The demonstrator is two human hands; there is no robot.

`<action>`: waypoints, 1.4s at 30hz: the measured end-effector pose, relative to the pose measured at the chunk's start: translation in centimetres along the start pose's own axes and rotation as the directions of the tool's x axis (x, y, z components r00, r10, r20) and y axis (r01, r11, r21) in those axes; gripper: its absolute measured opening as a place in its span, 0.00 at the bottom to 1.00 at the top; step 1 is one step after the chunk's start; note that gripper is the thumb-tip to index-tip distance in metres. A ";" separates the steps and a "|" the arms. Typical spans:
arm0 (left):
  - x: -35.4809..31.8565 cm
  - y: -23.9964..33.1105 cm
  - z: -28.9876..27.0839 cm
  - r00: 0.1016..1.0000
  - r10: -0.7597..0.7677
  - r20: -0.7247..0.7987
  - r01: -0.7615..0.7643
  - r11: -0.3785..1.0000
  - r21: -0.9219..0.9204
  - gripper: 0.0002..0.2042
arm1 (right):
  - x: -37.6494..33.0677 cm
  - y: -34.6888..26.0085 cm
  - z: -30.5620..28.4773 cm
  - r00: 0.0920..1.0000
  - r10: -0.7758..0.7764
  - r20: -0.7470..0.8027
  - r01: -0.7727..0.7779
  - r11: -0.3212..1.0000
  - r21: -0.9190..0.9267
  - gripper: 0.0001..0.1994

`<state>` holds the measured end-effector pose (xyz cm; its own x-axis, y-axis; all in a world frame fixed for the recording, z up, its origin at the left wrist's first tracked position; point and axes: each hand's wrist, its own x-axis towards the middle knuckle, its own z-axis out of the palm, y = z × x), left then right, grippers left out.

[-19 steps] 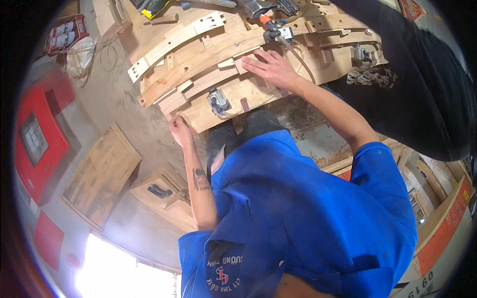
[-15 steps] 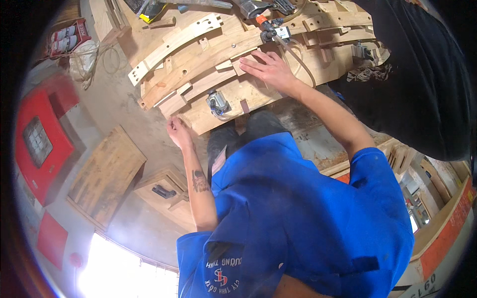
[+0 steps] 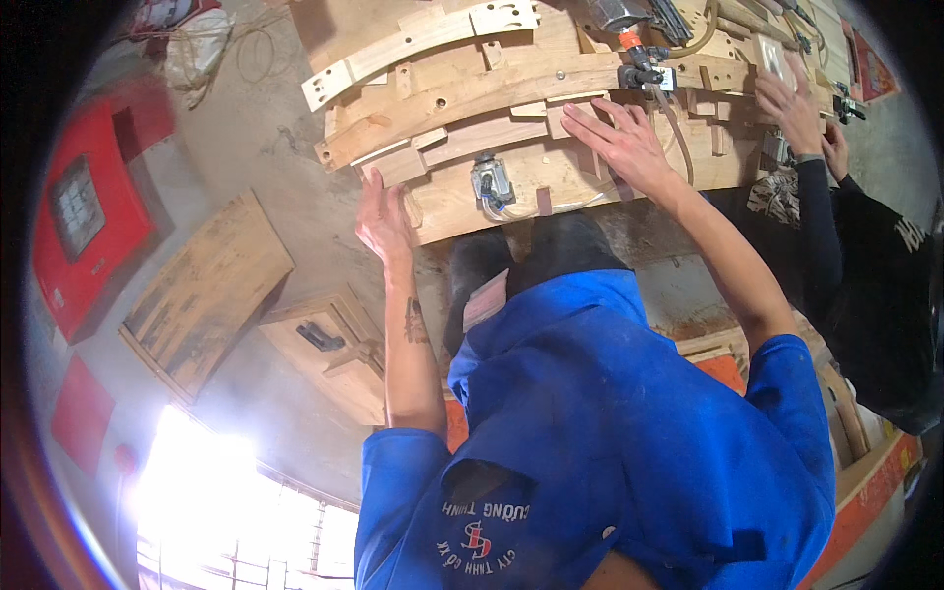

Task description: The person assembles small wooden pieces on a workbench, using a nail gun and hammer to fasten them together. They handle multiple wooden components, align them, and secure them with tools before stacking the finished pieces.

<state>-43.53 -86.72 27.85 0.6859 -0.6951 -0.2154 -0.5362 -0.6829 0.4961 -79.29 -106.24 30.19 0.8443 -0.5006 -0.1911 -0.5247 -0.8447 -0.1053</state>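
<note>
My right hand (image 3: 621,146) lies with fingers stretched over the right part of a curved wooden strip (image 3: 482,141). The strip sits along the near side of a long curved wooden rail (image 3: 492,91), part of a jig on the bench. My left hand (image 3: 385,221) is at the strip's left end, fingers extended and apart, the fingertips against the wooden end block (image 3: 393,162). Neither hand is wrapped round anything. A small metal air cylinder (image 3: 490,182) with hoses is mounted on the board between my hands.
Beyond the rail lies another curved wooden piece with holes (image 3: 413,51). An air valve with an orange fitting (image 3: 639,64) and a hose stands near my right hand. At the right, a co-worker's hands (image 3: 792,103) work at the same bench. A red cabinet (image 3: 93,241) stands left.
My left hand has moved up onto the strip's left end, its fingers now extended. My right hand stays on the strip. The view has shifted, and the co-worker's hands now show at the right.
</note>
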 end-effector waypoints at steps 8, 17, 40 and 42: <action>0.4 -0.5 -0.2 0.950 0.302 -0.077 -0.277 0.931 0.236 0.18 | 0.0 -1.0 1.2 0.990 0.068 -0.120 -0.055 0.992 0.113 0.32; 0.4 0.6 -1.0 0.927 0.375 0.005 -0.360 0.885 0.296 0.20 | 0.5 -3.8 -3.1 0.938 0.258 -0.231 -0.214 0.957 0.198 0.23; 0.4 -0.7 -0.3 0.956 0.291 0.028 -0.286 0.910 0.301 0.25 | 2.1 -11.1 -4.1 0.312 0.780 0.543 -0.436 -0.391 0.811 0.19; 0.5 -0.5 -0.2 0.932 0.359 -0.054 -0.339 0.913 0.226 0.24 | 1.9 -9.2 -2.0 0.312 0.709 0.632 -0.438 -0.483 0.758 0.25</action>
<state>-42.83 -86.67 27.68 0.4733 -0.8806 0.0232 -0.8334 -0.4390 0.3357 -72.65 -99.76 32.75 -0.1772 -0.6359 -0.7511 -0.1988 0.7706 -0.6055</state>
